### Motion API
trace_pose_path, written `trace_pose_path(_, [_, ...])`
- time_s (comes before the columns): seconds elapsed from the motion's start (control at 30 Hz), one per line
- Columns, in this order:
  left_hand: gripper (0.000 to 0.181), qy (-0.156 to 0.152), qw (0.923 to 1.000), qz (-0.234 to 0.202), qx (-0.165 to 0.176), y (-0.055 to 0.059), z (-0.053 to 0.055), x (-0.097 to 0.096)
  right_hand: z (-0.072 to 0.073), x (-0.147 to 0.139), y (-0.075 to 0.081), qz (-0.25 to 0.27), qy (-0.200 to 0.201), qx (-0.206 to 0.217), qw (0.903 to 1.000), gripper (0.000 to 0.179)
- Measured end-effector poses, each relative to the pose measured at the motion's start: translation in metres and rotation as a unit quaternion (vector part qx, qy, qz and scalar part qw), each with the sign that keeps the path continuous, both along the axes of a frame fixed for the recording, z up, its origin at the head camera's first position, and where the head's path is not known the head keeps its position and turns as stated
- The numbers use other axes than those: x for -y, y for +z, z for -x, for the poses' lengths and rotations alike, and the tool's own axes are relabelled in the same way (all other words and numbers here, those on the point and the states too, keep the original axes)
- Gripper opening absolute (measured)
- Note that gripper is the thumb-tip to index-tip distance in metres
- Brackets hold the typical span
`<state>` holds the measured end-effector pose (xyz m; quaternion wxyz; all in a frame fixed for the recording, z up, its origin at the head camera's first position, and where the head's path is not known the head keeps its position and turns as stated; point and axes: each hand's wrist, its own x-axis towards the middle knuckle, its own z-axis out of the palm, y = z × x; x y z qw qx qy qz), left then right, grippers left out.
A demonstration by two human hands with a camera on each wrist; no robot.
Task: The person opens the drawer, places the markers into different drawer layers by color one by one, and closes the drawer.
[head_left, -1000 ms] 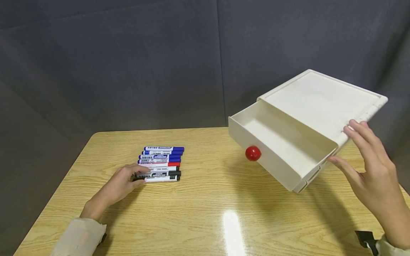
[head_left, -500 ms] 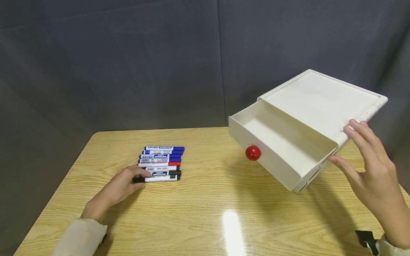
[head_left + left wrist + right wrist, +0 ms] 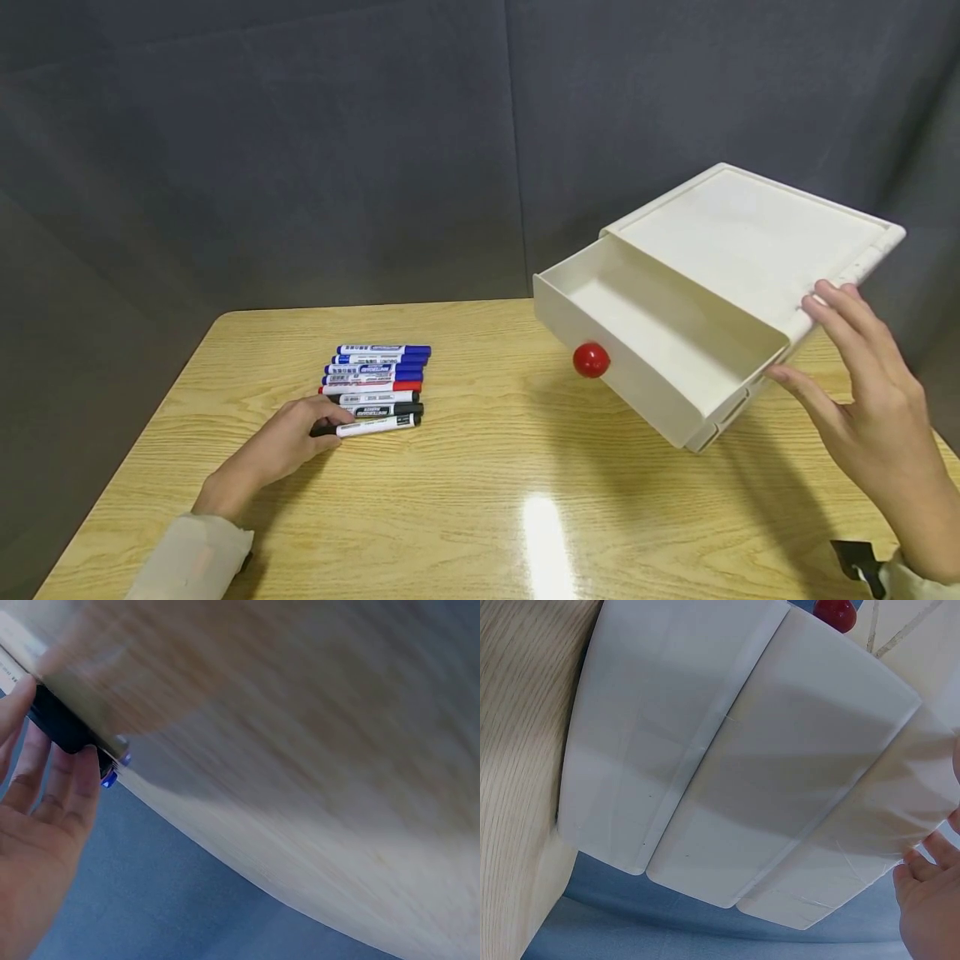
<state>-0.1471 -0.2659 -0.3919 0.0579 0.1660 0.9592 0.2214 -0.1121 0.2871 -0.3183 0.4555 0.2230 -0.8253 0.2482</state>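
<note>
My left hand (image 3: 279, 442) pinches the black-ended whiteboard marker (image 3: 377, 425) nearest me, thumb on its near side. In the left wrist view, the marker's black end (image 3: 64, 724) shows between thumb and fingers. That marker lies angled, its right end close to its black-capped neighbour. Beyond it lie a red marker (image 3: 371, 387) and several blue ones (image 3: 384, 350), side by side. My right hand (image 3: 877, 400) rests on the right edge of a white drawer unit (image 3: 757, 237), fingers on the top edge and thumb lower at the front. The unit's top drawer (image 3: 645, 312) is pulled out, with nothing inside.
A red ball-shaped knob (image 3: 591, 360) sits on the drawer's front. In the right wrist view, the unit's white side (image 3: 765, 765) shows three stacked sections. The wooden table (image 3: 450, 517) ends at the back before a dark curtain (image 3: 337, 158).
The nearest black marker has turned slightly away from the row, its left end shifting toward me with my left hand. My right hand and the drawer unit hold still.
</note>
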Motion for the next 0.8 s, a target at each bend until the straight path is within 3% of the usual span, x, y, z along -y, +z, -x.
trace_pose_path(0.8, [0.02,-0.016,0.9993,0.009,-0.032,0.0075,0.0005,-0.005,-0.0007,-0.0028,-0.0016,0.008,-0.002,0.016,0.9998,0.08])
